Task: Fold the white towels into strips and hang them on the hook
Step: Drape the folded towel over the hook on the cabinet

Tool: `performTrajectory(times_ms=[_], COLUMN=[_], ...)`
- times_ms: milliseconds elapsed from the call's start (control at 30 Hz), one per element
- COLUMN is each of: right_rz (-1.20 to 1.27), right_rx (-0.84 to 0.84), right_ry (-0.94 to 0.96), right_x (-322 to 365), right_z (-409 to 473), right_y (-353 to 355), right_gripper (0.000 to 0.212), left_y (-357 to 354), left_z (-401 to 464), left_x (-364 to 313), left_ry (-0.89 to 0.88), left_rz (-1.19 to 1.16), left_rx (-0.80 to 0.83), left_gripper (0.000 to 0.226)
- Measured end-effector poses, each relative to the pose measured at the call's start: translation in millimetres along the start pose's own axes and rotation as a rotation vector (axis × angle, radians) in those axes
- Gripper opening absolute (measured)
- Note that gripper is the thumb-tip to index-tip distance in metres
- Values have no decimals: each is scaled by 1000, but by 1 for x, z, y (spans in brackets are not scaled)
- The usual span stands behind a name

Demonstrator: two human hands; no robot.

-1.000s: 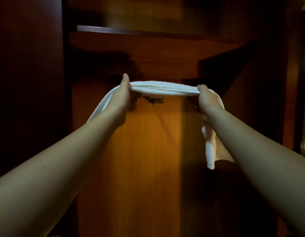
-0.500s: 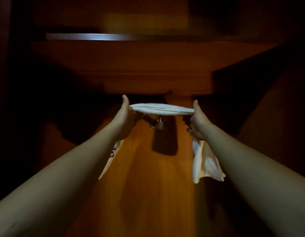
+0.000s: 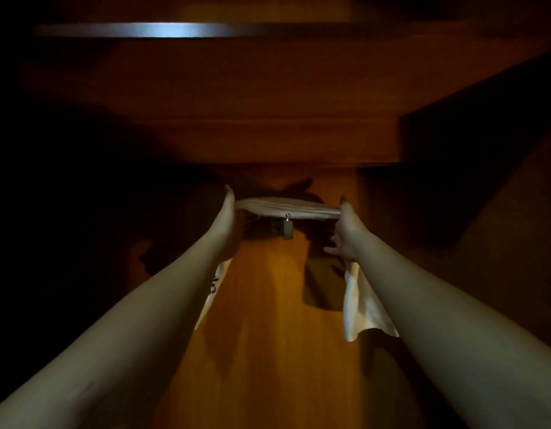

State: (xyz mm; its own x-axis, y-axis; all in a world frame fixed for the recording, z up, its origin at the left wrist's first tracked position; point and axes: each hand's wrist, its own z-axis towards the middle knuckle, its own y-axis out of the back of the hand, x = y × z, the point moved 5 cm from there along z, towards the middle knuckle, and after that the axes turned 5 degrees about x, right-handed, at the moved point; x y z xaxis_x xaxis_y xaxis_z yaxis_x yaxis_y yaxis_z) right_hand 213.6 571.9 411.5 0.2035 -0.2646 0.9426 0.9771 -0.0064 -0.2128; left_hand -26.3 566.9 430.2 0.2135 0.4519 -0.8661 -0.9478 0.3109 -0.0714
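Note:
A white towel (image 3: 286, 209), folded into a long strip, stretches level between my two hands in front of a wooden panel. My left hand (image 3: 229, 218) grips its left part and my right hand (image 3: 345, 233) grips its right part. Both ends of the strip hang down behind my forearms. A small metal hook (image 3: 286, 228) is fixed to the panel just under the middle of the strip, its knob tip touching or nearly touching the towel's underside.
The orange-brown wooden panel (image 3: 268, 320) fills the middle, lit from behind me. A dark wooden shelf (image 3: 252, 140) juts out above the hook. Deep shadow covers the left and right sides.
My hands have carried the stretched strip closer to the panel, until it lies right over the hook. The camera has tilted up and drawn nearer.

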Motion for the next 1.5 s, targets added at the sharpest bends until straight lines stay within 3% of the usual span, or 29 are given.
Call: performTrajectory(times_ms=[267,333,433,533,567,600,700,833,1133,1267,1400,1500], right_rz=[-144,-189,-310,-381,-389,-392,-426,-562,-1151,-1273,-1335,-1365], right_rx=[127,139,110,122,128,125,69,0,-51,-9,-33,-84], right_ry=[-146,-149,-117,-136,-135,-125,-49,-32,-150,-191,-255,-308], right_x=[-72,-88,-112,-131,-133,-135,-132,-128,-150,-176,-201,-219], right_z=[-26,-36,-54,-70,-78,-86,-113,-155,-298,-382,-470,-534], right_y=[-7,-12,-13,-17,-20,-22,-25,-23,-11,-6,16,38], right_gripper=[93,89,85,88,84,77,56,46,44,50,54,52], left_y=[5,1,3,12,14,14,5,-3,-18,-30,-50,-74], left_z=[-32,-47,-81,-113,-117,-119,-125,-160,-289,-356,-423,-476], left_x=[72,82,87,83,83,86,102,104,99,112,144,170], left_ry=[28,51,-11,-160,-143,-76,263,414,424,376,354,357], left_rz=[-39,16,291,523,591,587,241,310,665,835,881,846], left_rx=[-5,-24,-222,-536,-551,-501,-157,64,234,284,464,593], left_gripper=[87,89,86,65,59,60,79,86,52,51,60,53])
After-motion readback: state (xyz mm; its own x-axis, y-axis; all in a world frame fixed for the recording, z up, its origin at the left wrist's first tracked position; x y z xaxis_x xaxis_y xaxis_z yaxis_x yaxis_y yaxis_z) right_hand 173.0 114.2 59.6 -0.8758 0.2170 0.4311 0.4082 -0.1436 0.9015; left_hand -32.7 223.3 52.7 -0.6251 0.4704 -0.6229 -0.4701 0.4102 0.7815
